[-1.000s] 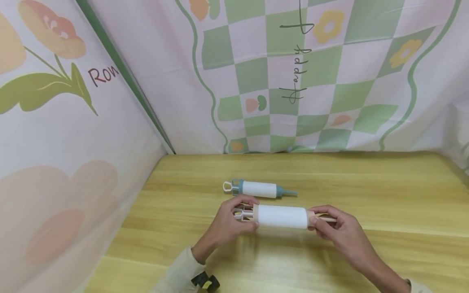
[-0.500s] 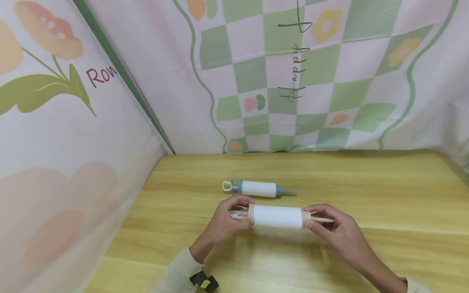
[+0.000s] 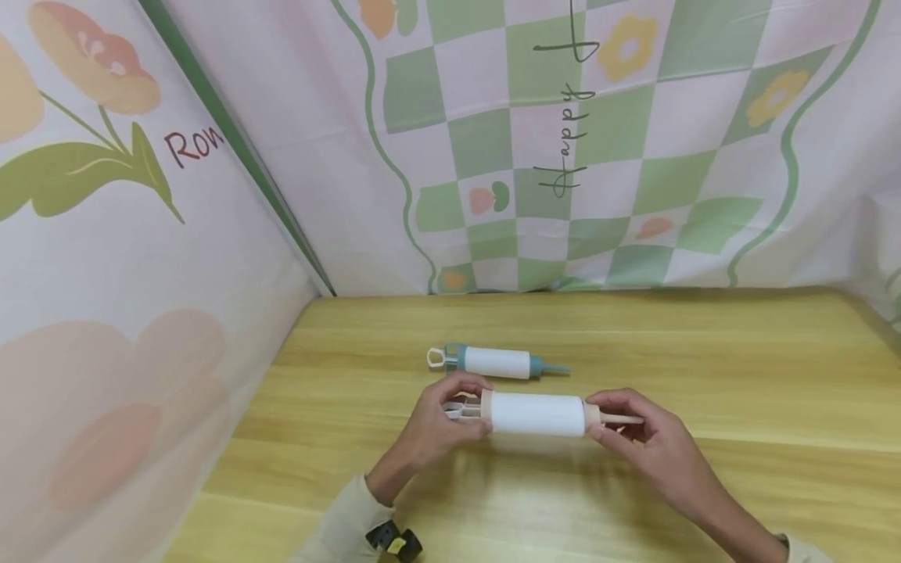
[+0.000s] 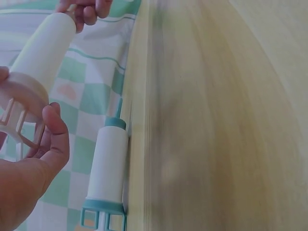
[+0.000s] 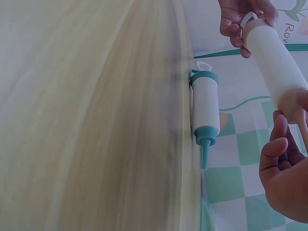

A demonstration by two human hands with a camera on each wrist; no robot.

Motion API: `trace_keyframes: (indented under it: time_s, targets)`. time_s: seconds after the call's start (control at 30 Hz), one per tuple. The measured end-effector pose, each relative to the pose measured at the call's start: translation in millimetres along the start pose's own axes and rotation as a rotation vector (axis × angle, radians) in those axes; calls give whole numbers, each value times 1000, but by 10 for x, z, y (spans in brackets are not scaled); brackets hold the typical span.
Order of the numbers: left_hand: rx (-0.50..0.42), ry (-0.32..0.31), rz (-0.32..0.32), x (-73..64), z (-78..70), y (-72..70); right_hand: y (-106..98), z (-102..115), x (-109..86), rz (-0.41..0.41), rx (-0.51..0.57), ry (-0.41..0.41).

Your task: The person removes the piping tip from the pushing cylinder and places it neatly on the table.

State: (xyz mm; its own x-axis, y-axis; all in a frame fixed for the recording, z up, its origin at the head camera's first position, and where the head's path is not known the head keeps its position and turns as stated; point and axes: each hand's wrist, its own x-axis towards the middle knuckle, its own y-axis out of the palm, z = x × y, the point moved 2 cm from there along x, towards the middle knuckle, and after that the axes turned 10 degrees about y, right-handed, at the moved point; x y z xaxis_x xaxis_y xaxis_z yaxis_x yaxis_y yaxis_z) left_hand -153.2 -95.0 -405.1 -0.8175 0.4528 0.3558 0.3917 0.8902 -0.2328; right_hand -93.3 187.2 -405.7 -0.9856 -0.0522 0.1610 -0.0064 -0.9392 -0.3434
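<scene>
Gripping the beige-and-white syringe [image 3: 538, 414], left hand [image 3: 431, 428] partly hides its handle [image 3: 456, 407]

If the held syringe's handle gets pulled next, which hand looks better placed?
The left hand, probably: it grips the held syringe close beside the handle. The right hand pinches the opposite end, by the nozzle, so it seems better suited to steadying.

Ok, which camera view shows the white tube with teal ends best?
The right wrist view: the teal-ended tube appears large and whole, from white loop to teal nozzle. The head view shows it whole but smaller; the left wrist view cuts off its loop end.
</scene>
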Motion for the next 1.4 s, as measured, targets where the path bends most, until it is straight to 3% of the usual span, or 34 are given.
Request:
trace_keyframes:
  time_s: [0.23,0.47,0.8,1.07,1.4]
  targets:
    - [-17,-12,-19,-8,-23,-21,3,14,21,-14,-20,-63]
    - [-25,3,-56,18,-60,-71,-16,61,35,19,9,-7]
    - [-3,8,-35,6,-57,-71,-49,92,60,0,18,48]
    - [-45,-19,-27,-4,-59,-46,-18,110,60,26,34,132]
    - [-62,-24,-35,-12,-56,-61,7,114,69,29,72,38]
